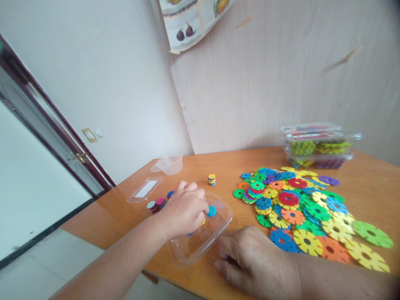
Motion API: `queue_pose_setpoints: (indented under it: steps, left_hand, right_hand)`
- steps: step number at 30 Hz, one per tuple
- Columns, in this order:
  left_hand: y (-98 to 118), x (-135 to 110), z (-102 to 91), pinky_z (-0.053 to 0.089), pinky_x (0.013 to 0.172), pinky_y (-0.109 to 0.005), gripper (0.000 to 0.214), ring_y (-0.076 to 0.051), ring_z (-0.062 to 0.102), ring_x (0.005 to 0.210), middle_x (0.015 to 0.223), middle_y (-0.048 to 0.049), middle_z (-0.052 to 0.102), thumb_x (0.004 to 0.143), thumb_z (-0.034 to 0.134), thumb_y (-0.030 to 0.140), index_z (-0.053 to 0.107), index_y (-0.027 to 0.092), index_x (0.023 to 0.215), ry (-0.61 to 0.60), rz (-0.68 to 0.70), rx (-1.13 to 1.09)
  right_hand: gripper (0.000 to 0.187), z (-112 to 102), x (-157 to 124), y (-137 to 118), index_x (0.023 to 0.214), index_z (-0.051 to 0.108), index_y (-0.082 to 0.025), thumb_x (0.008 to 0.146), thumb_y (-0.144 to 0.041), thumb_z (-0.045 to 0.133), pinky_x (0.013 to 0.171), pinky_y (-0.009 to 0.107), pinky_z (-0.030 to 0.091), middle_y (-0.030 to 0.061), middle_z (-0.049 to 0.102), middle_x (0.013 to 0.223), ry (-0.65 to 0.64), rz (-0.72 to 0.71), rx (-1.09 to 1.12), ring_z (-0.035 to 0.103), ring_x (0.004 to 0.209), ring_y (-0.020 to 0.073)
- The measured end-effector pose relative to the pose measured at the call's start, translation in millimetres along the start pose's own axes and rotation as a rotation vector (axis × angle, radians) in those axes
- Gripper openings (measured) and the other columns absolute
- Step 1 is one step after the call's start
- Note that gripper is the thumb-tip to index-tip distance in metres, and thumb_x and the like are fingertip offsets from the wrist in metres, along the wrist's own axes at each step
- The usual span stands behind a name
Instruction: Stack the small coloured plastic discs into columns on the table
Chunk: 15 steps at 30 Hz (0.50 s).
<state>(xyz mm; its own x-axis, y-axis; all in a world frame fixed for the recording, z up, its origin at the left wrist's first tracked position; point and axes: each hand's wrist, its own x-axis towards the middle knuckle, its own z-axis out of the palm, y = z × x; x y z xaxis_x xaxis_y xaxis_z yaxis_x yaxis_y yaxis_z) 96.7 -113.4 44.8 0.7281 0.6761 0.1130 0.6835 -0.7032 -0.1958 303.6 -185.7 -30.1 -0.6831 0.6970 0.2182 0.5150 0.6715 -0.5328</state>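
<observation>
My left hand [186,208] reaches over a clear plastic tray [200,254], its fingers curled and pointing down. Whatever is between its fingertips is hidden. A small blue notched disc [211,211] lies in the tray beside the fingers, and a bit of a yellow disc [203,222] shows beneath them. My right hand [250,254] rests closed on the table next to the tray's right edge, with nothing visible in it. Small stacks of discs [152,205] stand left of the tray, partly behind my left hand. Another little stack [211,179] stands beyond the tray.
A wide pile of colourful notched discs [293,216] covers the right side of the wooden table [228,166]. Behind it are stacked clear boxes [318,146] of more pieces. At the back left lie a clear cup [171,165] and a flat lid with a white label [146,189].
</observation>
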Motion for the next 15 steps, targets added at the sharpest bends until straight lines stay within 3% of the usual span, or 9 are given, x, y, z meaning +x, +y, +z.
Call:
queue_pose_setpoints:
  steps: [3, 6, 10, 15]
  left_hand:
    - [-16, -5, -6.2, 0.033, 0.084, -0.041, 0.021, -0.020, 0.053, 0.091, 0.082, -0.0004, 0.067, 0.082, 0.055, 0.021, 0.074, 0.030, 0.082, 0.080, -0.110, -0.074]
    - [-45, -13, -10.4, 0.037, 0.090, -0.040, 0.023, -0.020, 0.057, 0.095, 0.086, 0.0012, 0.070, 0.083, 0.053, 0.024, 0.075, 0.031, 0.086, 0.183, -0.263, -0.146]
    - [-89, -29, -6.9, 0.047, 0.081, -0.031, 0.029, -0.018, 0.062, 0.088, 0.093, 0.0003, 0.072, 0.084, 0.049, 0.031, 0.076, 0.027, 0.092, 0.269, -0.480, -0.265]
    - [-127, -46, 9.5, 0.050, 0.085, -0.029, 0.029, -0.019, 0.064, 0.093, 0.094, 0.0002, 0.075, 0.078, 0.056, 0.036, 0.076, 0.026, 0.095, 0.233, -0.615, -0.267]
  right_hand:
    - [0.015, 1, 0, 0, 0.076, 0.052, -0.021, 0.090, -0.028, 0.052, 0.055, 0.023, 0.031, -0.0034, 0.059, 0.071, 0.004, -0.007, 0.008, 0.049, 0.059, 0.0091]
    - [0.017, 0, 0, 0, 0.075, 0.051, -0.020, 0.090, -0.028, 0.052, 0.054, 0.023, 0.031, -0.0036, 0.058, 0.071, 0.006, -0.010, 0.011, 0.047, 0.059, 0.0087]
    - [0.016, 0, 0, 0, 0.075, 0.051, -0.020, 0.090, -0.025, 0.052, 0.056, 0.023, 0.032, -0.0028, 0.060, 0.073, -0.001, -0.006, 0.007, 0.049, 0.061, 0.0090]
    - [0.016, 0, 0, -2, 0.074, 0.051, -0.020, 0.089, -0.025, 0.053, 0.055, 0.023, 0.033, -0.0019, 0.061, 0.073, -0.020, 0.037, 0.005, 0.051, 0.060, 0.0095]
